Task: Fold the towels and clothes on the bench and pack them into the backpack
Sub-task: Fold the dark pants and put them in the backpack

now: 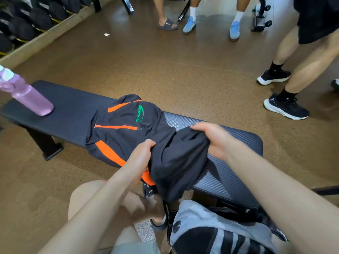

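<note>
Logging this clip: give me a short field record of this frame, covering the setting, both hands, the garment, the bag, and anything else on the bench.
setting: gym floor, long black padded bench
left hand: grips the black shirt with orange stripes at its near edge
right hand: grips the same shirt's bunched dark fabric
shirt state: partly spread on the bench, near part lifted and hanging off the front edge
backpack: black with pale stripes, on the floor below the bench, grey cloth lying in its top
other on bench: pink plastic bottle, standing at the left end
bystanders: legs and shoes beyond the bench
</note>
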Action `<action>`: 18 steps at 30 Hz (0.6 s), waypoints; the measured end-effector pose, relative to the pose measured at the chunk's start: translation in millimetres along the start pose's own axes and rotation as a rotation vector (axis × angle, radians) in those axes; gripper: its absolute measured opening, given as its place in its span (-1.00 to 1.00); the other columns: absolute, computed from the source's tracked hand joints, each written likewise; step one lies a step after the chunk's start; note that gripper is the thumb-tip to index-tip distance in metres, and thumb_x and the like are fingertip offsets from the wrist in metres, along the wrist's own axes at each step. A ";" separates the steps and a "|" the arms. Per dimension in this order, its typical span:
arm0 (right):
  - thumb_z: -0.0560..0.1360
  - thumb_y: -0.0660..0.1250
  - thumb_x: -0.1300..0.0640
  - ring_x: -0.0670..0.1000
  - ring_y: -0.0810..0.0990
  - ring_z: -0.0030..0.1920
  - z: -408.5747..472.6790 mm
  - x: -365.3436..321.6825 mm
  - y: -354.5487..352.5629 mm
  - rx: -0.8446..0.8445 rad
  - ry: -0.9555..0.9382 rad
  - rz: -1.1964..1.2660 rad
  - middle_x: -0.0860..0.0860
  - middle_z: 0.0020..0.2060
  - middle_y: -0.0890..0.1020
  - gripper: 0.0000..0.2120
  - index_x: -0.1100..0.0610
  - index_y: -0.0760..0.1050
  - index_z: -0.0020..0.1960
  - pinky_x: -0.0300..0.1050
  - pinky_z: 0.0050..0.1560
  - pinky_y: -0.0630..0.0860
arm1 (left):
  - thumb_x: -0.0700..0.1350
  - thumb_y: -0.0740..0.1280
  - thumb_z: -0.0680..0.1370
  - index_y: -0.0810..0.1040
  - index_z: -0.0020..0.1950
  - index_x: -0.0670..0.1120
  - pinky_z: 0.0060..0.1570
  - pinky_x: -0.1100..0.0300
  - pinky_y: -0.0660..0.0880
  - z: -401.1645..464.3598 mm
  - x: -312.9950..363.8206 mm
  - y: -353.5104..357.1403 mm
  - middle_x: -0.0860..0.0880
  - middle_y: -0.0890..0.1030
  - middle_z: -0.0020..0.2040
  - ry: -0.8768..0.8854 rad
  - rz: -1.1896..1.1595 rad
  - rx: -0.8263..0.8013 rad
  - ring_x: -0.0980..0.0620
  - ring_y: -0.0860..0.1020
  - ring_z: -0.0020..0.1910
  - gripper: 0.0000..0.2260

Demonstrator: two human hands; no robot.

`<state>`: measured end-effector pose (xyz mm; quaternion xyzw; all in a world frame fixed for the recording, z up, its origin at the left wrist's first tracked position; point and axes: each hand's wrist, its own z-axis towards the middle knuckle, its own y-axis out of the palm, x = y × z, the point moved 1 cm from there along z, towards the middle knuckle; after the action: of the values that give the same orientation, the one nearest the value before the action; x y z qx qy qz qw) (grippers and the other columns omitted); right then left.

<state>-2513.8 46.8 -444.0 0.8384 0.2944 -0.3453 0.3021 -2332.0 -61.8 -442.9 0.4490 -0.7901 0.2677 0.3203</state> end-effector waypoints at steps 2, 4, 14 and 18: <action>0.59 0.29 0.19 0.15 0.62 0.00 -10.1 -27.6 -19.3 0.008 -0.043 0.075 0.20 -0.02 0.63 -0.89 0.22 0.51 0.06 0.01 0.08 0.56 | -0.13 0.23 0.59 0.37 -0.26 -0.10 -0.34 0.19 0.23 3.2 6.6 1.3 -0.08 0.38 -0.34 -0.018 0.070 0.039 -0.03 0.34 -0.41 -0.78; 0.57 0.29 0.17 0.16 0.56 0.08 -20.8 -45.5 -44.5 0.023 -0.105 0.156 0.21 0.03 0.57 -0.80 0.23 0.46 0.15 0.02 0.16 0.51 | -0.13 0.16 0.59 0.26 -0.32 -0.10 -0.45 0.27 0.15 -4.5 9.9 -3.0 -0.09 0.29 -0.49 0.038 0.167 -0.049 0.01 0.21 -0.57 -0.72; 0.59 0.30 0.22 -0.04 0.46 -0.20 -57.5 -13.5 -115.6 0.657 -0.418 -0.118 -0.01 -0.21 0.52 -0.93 0.12 0.44 0.05 -0.18 -0.25 0.40 | 0.17 0.28 0.58 0.37 0.14 -0.02 0.06 -0.03 0.52 7.3 -13.3 16.8 -0.03 0.59 0.01 0.454 0.977 -0.178 -0.05 0.57 -0.04 -0.69; 0.62 0.22 0.15 0.01 0.46 -0.23 -58.6 -10.6 -137.4 0.870 -0.579 -0.589 -0.02 -0.28 0.52 -0.93 0.13 0.37 0.08 -0.03 -0.21 0.35 | 0.23 0.28 0.56 0.24 0.48 0.08 0.32 -0.09 0.38 15.7 -16.0 33.6 -0.08 0.33 0.39 0.614 1.205 -0.136 -0.15 0.35 0.37 -0.45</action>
<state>-2592.9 173.8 -443.7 0.6398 0.2518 -0.7178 -0.1092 -2359.5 -49.1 -469.7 -0.1872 -0.7904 0.4647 0.3525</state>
